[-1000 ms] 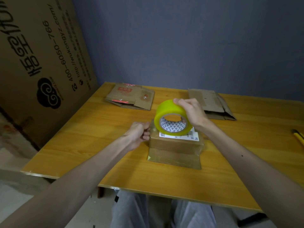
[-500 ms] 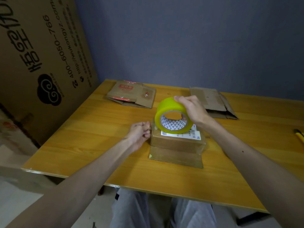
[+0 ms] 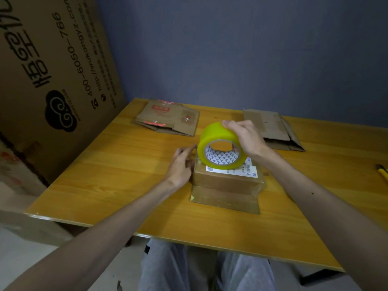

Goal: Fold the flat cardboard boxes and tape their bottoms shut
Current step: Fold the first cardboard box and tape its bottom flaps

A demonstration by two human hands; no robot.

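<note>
Tape could land crooked here.
Right hand [image 3: 245,137] clasps the tape roll [image 3: 216,135], box [image 3: 226,181] just beneath; left hand [image 3: 180,164] beside it, pinch unclear, so a loose end might skew.

The tape roll [image 3: 218,143] covers part of the label [image 3: 249,170] on the box [image 3: 226,181], and the label's print is too small to read. The thumb of the right hand [image 3: 244,137] is mostly hidden by the roll. Whether the fingers [image 3: 189,151] of the left hand [image 3: 181,162] pinch a tape end or only touch the box cannot be told. The right hand hides a corner of the flat box [image 3: 273,129] behind it. A yellow tool [image 3: 382,171] and the bench [image 3: 126,175] are cut off at the right edge. The big printed cardboard sheet [image 3: 52,80] runs off the top and left.
</note>
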